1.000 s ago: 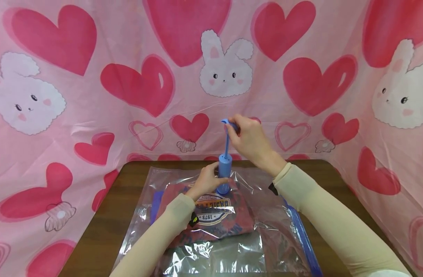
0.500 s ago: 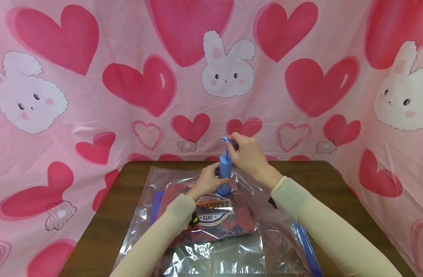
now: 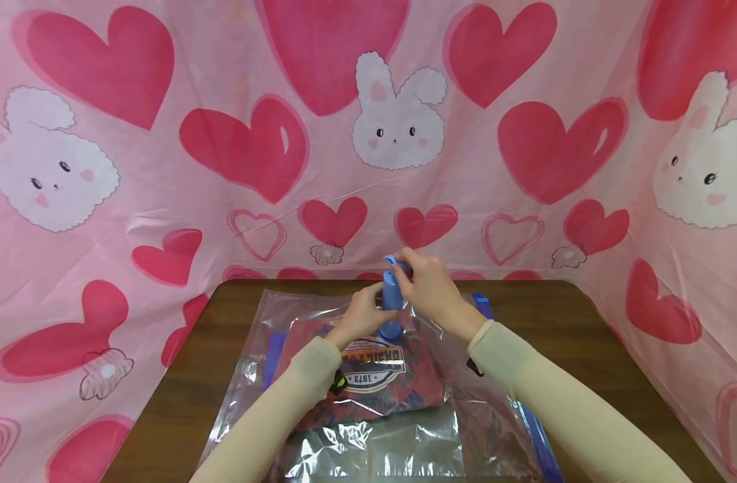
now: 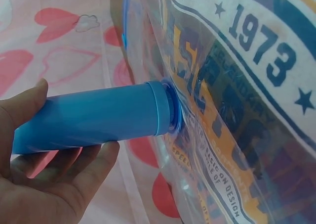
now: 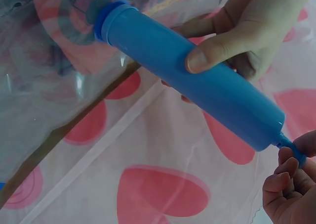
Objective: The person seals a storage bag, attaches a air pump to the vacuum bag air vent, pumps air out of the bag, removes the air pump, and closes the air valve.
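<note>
A blue hand pump (image 3: 392, 295) stands upright on a clear plastic vacuum bag (image 3: 404, 449), its base against the bag's round blue valve (image 4: 173, 108). Inside the bag lies a folded red printed shirt (image 3: 404, 389) with a "1973" badge. My left hand (image 3: 362, 315) grips the pump's barrel, thumb on one side and fingers on the other. At the top, my right hand (image 3: 431, 285) holds the pump's handle (image 3: 398, 263), which sits close above the barrel. In the right wrist view only a short piece of the rod shows between handle and barrel.
The bag lies on a dark wooden table (image 3: 181, 396). Along its right side runs a blue zip edge (image 3: 540, 436), with a blue slider (image 3: 481, 300) near the far end. A pink cloth (image 3: 320, 174) with hearts and rabbits hangs behind and at both sides.
My right hand has moved down, pushing the pump's handle from well above the barrel to almost onto it. My left hand has stayed around the barrel. The blue slider has come into view.
</note>
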{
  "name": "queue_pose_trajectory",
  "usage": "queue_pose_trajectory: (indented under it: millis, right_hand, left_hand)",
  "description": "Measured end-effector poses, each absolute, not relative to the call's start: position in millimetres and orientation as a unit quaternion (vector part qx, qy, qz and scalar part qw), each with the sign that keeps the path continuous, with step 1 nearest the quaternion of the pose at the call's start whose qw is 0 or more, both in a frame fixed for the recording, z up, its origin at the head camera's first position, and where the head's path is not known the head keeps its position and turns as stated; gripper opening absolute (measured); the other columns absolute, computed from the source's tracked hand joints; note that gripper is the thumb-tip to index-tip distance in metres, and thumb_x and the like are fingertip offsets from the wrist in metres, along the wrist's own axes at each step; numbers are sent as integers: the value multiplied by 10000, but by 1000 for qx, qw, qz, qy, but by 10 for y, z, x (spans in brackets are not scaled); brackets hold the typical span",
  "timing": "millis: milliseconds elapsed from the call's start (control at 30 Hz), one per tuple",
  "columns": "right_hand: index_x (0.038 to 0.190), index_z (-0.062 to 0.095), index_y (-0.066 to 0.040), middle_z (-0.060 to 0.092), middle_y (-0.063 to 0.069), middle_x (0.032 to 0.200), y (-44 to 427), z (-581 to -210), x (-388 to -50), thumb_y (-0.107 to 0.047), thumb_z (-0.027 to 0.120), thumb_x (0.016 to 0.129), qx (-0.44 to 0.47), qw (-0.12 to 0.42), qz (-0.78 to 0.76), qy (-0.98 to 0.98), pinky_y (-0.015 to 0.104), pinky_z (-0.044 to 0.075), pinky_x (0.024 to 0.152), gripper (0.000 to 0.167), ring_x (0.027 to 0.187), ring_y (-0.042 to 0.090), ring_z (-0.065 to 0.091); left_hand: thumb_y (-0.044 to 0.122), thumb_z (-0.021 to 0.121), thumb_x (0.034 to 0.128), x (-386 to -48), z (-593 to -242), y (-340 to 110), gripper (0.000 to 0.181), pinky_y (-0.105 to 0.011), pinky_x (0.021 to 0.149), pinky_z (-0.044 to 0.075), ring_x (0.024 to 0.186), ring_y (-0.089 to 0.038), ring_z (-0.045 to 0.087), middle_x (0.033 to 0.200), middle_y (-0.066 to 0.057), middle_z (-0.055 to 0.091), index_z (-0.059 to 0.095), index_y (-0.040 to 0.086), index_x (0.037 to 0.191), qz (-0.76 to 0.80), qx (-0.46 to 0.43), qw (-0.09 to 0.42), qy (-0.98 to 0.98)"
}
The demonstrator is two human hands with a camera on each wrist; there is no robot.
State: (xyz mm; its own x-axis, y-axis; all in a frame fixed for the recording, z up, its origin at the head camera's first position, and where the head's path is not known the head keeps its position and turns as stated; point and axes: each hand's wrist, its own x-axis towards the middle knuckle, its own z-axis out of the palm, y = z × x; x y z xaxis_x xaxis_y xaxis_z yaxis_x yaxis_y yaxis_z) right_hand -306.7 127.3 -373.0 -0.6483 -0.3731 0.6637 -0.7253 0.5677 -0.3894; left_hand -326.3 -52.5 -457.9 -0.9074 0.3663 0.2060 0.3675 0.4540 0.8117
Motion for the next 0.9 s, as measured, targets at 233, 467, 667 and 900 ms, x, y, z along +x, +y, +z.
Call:
queue_pose_trajectory:
  millis: [233, 467, 667, 900]
  right_hand:
    - [1066, 656, -30, 587, 2, 718, 1274, -3770, -3054, -57, 729, 982, 318, 252, 332, -852, 257, 526, 519, 114, 560, 127, 524]
    - [1103, 650, -34, 573, -18, 705, 1289, -3710, -3025, -60, 715, 994, 316, 226, 334, -859, 254, 525, 511, 130, 545, 116, 528]
    - [1118, 636, -34, 567, -28, 690, 1291, -3685, -3021, -74, 704, 1006, 309, 209, 338, -864, 250, 529, 505, 137, 535, 106, 539]
    - [1118, 620, -43, 651, 4, 776, 1291, -3628, -3018, -96, 716, 1006, 304, 197, 336, -869, 255, 586, 584, 156, 588, 100, 614]
  left_hand:
    - [121, 814, 931, -3249, -4570, -521, 570, -495, 961, 574, 1136, -321, 709, 1298, -140, 709, 587, 45, 1449, -472, -217, -2, -854]
    - [124, 808, 938, -3245, -4564, -518, 574, -513, 960, 572, 1146, -334, 703, 1307, -143, 704, 578, 44, 1458, -474, -214, -5, -854]
    - [109, 807, 936, -3243, -4567, -512, 566, -522, 961, 570, 1145, -344, 703, 1305, -148, 703, 580, 42, 1451, -477, -211, -7, -853]
    - [130, 816, 934, -3249, -4572, -518, 566, -521, 954, 574, 1142, -345, 706, 1296, -145, 710, 587, 46, 1445, -477, -212, -3, -853]
